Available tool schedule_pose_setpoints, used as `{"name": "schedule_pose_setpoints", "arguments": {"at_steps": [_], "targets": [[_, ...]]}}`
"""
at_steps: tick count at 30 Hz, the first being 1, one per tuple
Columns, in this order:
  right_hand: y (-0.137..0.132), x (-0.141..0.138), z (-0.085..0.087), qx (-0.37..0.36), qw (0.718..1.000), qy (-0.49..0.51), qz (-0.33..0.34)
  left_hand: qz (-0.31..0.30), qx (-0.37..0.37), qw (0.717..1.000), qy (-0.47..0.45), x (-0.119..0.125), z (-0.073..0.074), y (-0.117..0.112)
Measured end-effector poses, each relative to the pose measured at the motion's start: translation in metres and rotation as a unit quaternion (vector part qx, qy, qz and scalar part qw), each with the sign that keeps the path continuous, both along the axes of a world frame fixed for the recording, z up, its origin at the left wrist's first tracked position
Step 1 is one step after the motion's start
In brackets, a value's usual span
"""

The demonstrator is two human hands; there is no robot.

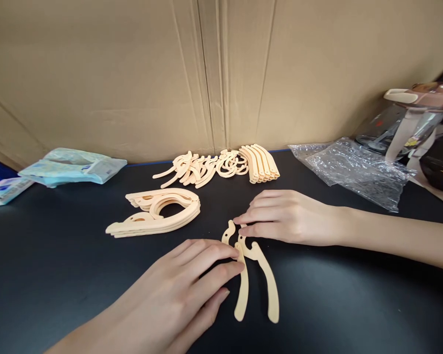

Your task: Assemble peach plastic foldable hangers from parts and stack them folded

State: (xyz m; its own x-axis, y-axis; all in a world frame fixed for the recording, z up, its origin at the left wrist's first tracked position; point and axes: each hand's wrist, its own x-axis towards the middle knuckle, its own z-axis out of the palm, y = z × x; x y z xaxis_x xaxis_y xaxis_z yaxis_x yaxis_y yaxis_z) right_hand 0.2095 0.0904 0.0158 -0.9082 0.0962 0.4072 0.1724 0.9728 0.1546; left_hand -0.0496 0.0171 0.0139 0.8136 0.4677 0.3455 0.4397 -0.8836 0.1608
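- Hanger pieces (peach plastic: two long curved arms and a small hook part) lie flat on the dark surface near the front middle, between the two hands. The arms lie side by side and meet at their upper ends.
- Blue packets lie at the far left, close to the cardboard wall.
- A stack of folded hangers sits to the right of the packets, near the hands but apart from them.
- The left hand comes in from the bottom edge, palm down, with its fingers nearly straight and loosely spread. Their tips rest on the upper end of the left arm and are not closed around it.
- A row of loose hangers lies farther back, along the foot of the wall.
- The right hand reaches in from the right, palm down, fingers straight and held together. Their tips touch the top of the pieces beside the hook part (the thumb is hidden, so I cannot tell whether anything is pinched).
- A crinkled clear plastic bag lies to the right, with a lidded jug behind it at the far right.
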Motion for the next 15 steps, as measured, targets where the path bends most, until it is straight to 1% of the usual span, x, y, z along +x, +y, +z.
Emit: {"name": "schedule_pose_setpoints", "arguments": {"at_steps": [4, 8, 11, 15], "targets": [[0.002, 0.003, 0.002, -0.001, 0.999, -0.031, -0.027, -0.004, 0.0, 1.0, -0.005, 0.0, 0.0, 0.0], [0.004, 0.004, 0.001, -0.012, 0.998, -0.033, -0.044, -0.011, 0.001, 1.0, -0.002, 0.0, -0.002, 0.001], [0.003, 0.0, 0.001, -0.023, 0.998, -0.022, -0.049, -0.014, 0.003, 1.0, 0.002, -0.001, -0.003, 0.001], [0.002, -0.007, 0.003, -0.025, 0.998, -0.037, -0.052, -0.014, -0.006, 1.0, -0.003, -0.002, -0.003, 0.002]]}}
